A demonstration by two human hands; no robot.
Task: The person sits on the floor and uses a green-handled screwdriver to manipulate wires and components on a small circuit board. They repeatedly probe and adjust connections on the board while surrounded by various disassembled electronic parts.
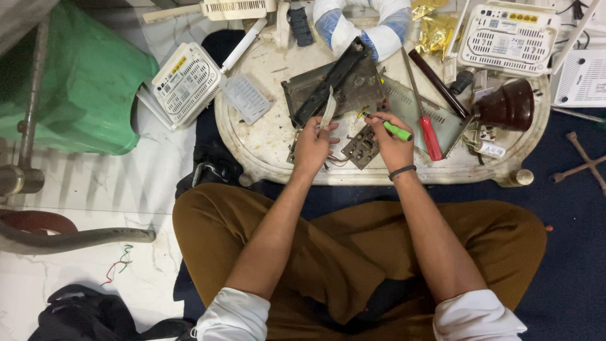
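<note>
I sit cross-legged at a low white oval table (265, 151). My left hand (314, 145) holds a thin pale strip (328, 108) upright over a brown circuit board (361, 146). My right hand (391, 142) grips a green-handled screwdriver (398, 131), its tip pointing left toward the board. Just beyond both hands lies a dark metal casing (334, 88) with a black bar across it.
A red-handled screwdriver (430, 136) lies right of my hand. White router boxes (186, 82) (508, 31), a dark brown lamp shade (508, 107), gold foil bags (435, 28) and a blue-white ring (360, 28) crowd the table. A green plastic stool (82, 82) stands left.
</note>
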